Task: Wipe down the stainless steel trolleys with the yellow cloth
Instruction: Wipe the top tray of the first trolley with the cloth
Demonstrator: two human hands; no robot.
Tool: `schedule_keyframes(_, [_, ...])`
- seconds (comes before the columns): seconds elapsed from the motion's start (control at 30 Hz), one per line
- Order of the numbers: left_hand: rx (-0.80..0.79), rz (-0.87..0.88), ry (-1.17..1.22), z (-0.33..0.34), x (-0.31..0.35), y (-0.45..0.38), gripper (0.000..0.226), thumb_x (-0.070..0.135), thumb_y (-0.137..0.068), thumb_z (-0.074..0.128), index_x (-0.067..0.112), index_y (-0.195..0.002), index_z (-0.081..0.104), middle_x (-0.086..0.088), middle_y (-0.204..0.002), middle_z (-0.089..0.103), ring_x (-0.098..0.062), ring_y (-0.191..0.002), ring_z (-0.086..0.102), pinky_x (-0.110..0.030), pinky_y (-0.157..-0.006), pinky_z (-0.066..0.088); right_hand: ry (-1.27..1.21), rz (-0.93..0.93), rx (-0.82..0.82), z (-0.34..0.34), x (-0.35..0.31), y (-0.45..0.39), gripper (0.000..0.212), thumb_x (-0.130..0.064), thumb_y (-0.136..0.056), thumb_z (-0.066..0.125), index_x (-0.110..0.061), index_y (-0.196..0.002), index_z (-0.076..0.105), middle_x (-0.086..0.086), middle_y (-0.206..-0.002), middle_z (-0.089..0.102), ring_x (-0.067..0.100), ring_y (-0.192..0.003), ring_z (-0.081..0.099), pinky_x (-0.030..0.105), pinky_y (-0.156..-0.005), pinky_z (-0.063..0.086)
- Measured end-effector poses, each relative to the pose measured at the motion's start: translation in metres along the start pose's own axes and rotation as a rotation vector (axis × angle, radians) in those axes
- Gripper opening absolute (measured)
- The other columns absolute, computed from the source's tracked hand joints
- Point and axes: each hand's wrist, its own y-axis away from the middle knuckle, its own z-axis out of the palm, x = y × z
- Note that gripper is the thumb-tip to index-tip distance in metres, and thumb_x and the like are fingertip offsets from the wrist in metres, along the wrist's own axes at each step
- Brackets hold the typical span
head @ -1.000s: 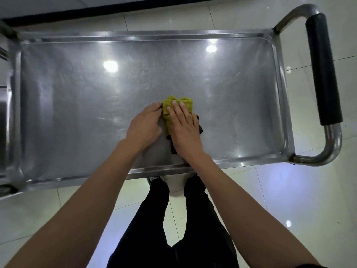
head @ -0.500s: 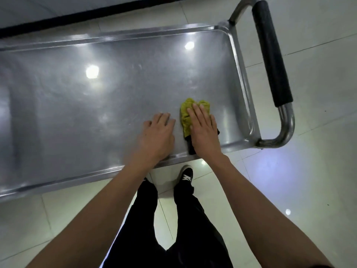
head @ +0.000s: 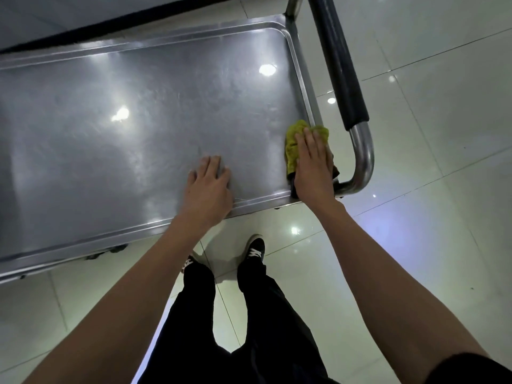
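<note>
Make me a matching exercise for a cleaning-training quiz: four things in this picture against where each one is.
Things:
1. yellow cloth
2. left hand
3. right hand
4. black handle grip

Places:
A. flat on the bare trolley top
B. at the tray's right rim
C. pressing on the cloth
D. on the steel bar beyond the tray's end

Pairs: 1-B, 2-A, 3-C, 4-D

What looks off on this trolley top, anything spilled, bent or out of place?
Nothing stands out. The trolley tray shows only fine scuffs and ceiling-light glare, no spill or dent. The right hand presses the yellow cloth flat into the corner by the handle; the left hand rests flat on the steel.
</note>
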Motion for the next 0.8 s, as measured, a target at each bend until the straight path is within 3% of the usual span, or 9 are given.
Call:
schedule_keyframes(0.27, [0.015,0.018,0.039,-0.002,-0.008,0.001,0.053,0.020,-0.094,0.046,0.009,-0.146,0.040,-0.011,-0.162,0.016,-0.032,-0.149,0.015,-0.051,-0.115,0.029,0.020,0.008,0.024,0.007,-0.006,0.049,0.084,0.005,-0.080,0.057,-0.015,-0.155,0.026,0.003,-0.165,0.016,0.023,-0.153,0.007,0.051,-0.122,0.012])
schedule_keyframes(0.47, [0.067,0.083,0.165,-0.002,-0.033,0.004,0.046,0.017,-0.099,0.044,0.017,-0.144,0.048,-0.006,-0.161,0.025,-0.026,-0.147,0.025,-0.048,-0.106,0.043,0.030,0.018,0.033,0.025,-0.050,0.063,0.078,-0.002,-0.086,0.055,-0.015,-0.156,0.023,0.004,-0.166,0.014,0.024,-0.154,0.007,0.052,-0.121,0.014])
schedule_keyframes(0.57, [0.069,0.139,0.230,-0.001,-0.044,0.005,0.047,0.013,-0.099,0.043,0.013,-0.146,0.048,-0.005,-0.161,0.028,-0.025,-0.146,0.029,-0.041,-0.108,0.039,0.033,0.004,0.027,0.038,-0.083,0.073,0.080,-0.004,-0.083,0.053,-0.015,-0.156,0.022,0.004,-0.166,0.013,0.024,-0.154,0.007,0.053,-0.120,0.016])
schedule_keyframes(0.7, [0.116,0.167,0.418,-0.003,-0.064,0.015,0.043,0.006,-0.095,0.043,0.005,-0.137,0.056,-0.006,-0.151,0.043,-0.031,-0.129,0.049,-0.037,-0.104,0.040,0.037,-0.019,0.024,0.052,-0.118,0.085,0.074,-0.013,-0.085,0.037,-0.015,-0.157,0.019,0.005,-0.166,0.011,0.025,-0.154,0.005,0.053,-0.121,0.012])
schedule_keyframes(0.8, [0.173,0.165,0.368,0.003,-0.086,0.035,0.039,0.009,-0.093,0.045,0.005,-0.127,0.062,-0.007,-0.140,0.052,-0.030,-0.123,0.052,-0.042,-0.096,0.047,0.066,-0.039,0.027,0.064,-0.139,0.094,0.073,-0.013,-0.088,0.037,-0.015,-0.158,0.018,0.005,-0.167,0.009,0.026,-0.154,0.003,0.052,-0.122,0.008])
